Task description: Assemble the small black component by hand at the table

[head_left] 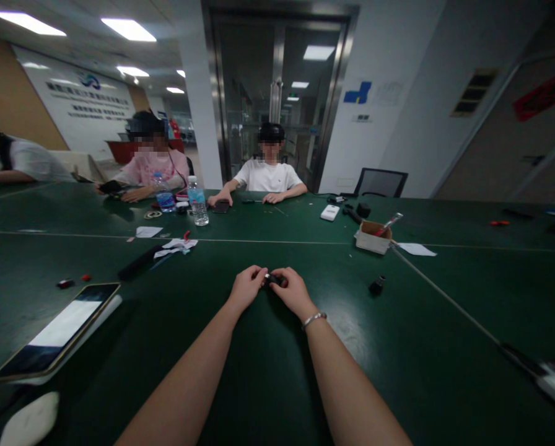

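Note:
Over the middle of the green table, both hands meet at a small black object with a shiny silver end; its exact kind cannot be made out. My left hand is closed, its fingertips pinching the silver end. On the black part, my right hand is closed too, thumb and fingers bent around it; a silver bracelet circles that wrist. The fingers cover much of the object. To the right of my hands stands another small black piece with a shiny top.
A propped phone and a pale rounded object are at the left. Ahead are water bottles, paper scraps and a small open box holding a tool. Several people sit across the green table.

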{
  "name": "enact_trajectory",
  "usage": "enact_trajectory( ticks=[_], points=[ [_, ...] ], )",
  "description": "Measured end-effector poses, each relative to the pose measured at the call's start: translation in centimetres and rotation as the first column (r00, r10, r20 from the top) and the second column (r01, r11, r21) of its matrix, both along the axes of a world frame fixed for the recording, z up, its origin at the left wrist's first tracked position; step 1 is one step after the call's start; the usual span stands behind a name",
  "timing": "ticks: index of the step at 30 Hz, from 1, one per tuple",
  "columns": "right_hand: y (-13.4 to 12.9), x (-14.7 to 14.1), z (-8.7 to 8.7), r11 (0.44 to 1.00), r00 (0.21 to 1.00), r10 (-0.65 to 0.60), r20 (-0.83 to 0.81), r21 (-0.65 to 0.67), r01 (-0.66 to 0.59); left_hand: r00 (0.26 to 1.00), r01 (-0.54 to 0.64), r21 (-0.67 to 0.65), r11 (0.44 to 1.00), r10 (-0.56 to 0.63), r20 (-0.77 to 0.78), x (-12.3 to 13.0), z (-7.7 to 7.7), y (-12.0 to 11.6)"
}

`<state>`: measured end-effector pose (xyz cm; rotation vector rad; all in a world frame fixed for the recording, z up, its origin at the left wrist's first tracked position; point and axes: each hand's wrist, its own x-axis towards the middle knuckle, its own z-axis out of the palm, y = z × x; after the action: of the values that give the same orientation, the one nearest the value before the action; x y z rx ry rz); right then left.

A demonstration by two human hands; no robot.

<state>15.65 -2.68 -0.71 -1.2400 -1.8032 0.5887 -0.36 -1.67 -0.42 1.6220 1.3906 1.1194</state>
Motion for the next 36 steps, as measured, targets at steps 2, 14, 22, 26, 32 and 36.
enact_trajectory(
  ticks=[2,14,22,26,32,36],
  points=[
    [0.01,0.02,-0.02,1.0,1.0,0.0,-0.001,-0.002,0.0,1.0,0.009,0.019,1.0,-0.009,-0.021,-0.04,-0.05,0.01],
    [-0.18,-0.03,0.33,1.0,1.0,-0.001,0.006,-0.014,0.001,0.999,0.039,0.074,0.997,-0.041,0.033,-0.03,0.03,-0.17],
    [-0.14,0.04,0.3,1.0,1.0,0.004,0.006,0.007,-0.004,0.998,0.026,0.036,0.999,-0.028,0.05,-0.13,-0.18,0.02],
    [0.03,0.0,0.07,1.0,1.0,0.0,0.001,0.015,0.0,0.998,0.032,0.051,0.998,-0.035,0.052,-0.1,-0.33,0.07],
    [0.18,-0.09,-0.2,1.0,1.0,-0.019,-0.009,-0.001,0.019,0.997,0.026,0.007,1.0,-0.027,0.073,-0.07,-0.3,0.07],
    [0.04,-0.14,0.06,0.999,1.0,-0.021,-0.016,-0.04,0.02,0.996,0.009,0.01,1.0,-0.01,0.084,-0.08,-0.43,0.21]
  ],
)
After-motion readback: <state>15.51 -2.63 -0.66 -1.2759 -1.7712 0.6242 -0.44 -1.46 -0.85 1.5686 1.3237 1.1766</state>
